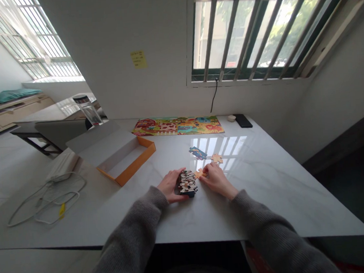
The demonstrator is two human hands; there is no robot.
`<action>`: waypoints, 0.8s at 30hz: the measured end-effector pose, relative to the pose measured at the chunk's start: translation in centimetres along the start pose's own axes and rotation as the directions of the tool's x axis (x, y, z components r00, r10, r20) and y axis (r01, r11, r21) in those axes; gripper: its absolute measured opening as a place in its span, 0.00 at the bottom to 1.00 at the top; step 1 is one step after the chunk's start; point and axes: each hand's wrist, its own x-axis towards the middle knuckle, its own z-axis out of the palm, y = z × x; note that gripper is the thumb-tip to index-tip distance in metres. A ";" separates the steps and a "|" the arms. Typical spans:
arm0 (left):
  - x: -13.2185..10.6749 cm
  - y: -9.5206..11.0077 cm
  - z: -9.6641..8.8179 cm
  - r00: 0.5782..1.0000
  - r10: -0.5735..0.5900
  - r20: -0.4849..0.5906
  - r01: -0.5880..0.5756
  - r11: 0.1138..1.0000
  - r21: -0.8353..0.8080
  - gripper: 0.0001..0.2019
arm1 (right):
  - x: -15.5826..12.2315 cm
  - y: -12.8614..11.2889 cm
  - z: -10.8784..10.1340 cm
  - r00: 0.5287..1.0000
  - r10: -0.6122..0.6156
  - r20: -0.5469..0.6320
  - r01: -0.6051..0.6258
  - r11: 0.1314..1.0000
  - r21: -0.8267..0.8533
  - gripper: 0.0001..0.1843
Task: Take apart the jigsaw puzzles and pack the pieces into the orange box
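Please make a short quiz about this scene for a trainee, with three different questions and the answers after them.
1. What does the left hand press against?
2. True or false: the orange box tray lies to the right of the right hand.
3. How many loose puzzle pieces lie on the table beyond the hands, untouched?

Key:
1. The stack of puzzle pieces
2. False, it lies to the left
3. Two, a blue one and a tan one

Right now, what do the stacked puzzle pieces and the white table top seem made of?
The stacked multicoloured jigsaw pieces look like printed cardboard, with pale cut edges. The white veined table top looks like polished stone or ceramic; it mirrors the window.
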 end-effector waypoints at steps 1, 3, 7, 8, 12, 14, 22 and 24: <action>0.0 0.0 0.0 1.000 -0.004 -0.002 0.004 1.000 -0.001 0.50 | 0.0 0.1 -0.1 1.000 -0.011 -0.004 0.011 1.000 0.024 0.07; 0.0 0.0 0.0 1.000 -0.008 -0.003 0.008 1.000 -0.003 0.50 | 0.0 0.4 -0.3 0.999 -0.046 -0.004 0.046 0.997 0.060 0.10; 0.0 0.0 0.1 1.000 -0.007 -0.001 0.007 1.000 -0.001 0.50 | 0.0 0.3 -0.9 0.989 -0.133 0.058 0.132 0.991 0.015 0.22; 0.0 0.0 0.1 1.000 -0.010 -0.002 0.010 1.000 0.003 0.50 | 0.1 0.3 -0.9 0.987 -0.138 0.082 0.139 0.990 -0.008 0.22; 0.0 -0.1 0.1 1.000 -0.009 0.007 0.008 1.000 0.015 0.50 | 0.4 0.2 -1.3 0.984 -0.105 0.145 0.110 0.994 -0.025 0.17; 0.0 -0.1 0.1 1.000 -0.005 0.011 0.004 1.000 0.019 0.50 | 0.3 0.1 -1.6 0.983 -0.108 0.150 0.113 0.993 -0.025 0.15; 0.0 0.0 0.0 1.000 -0.005 0.003 0.005 1.000 0.011 0.50 | -1.7 -2.6 -2.3 0.968 -0.216 0.123 0.244 0.924 -0.293 0.15; 0.0 0.1 0.0 1.000 -0.010 0.005 0.010 1.000 0.012 0.50 | -1.7 -2.7 -2.3 0.972 -0.209 0.109 0.233 0.924 -0.304 0.17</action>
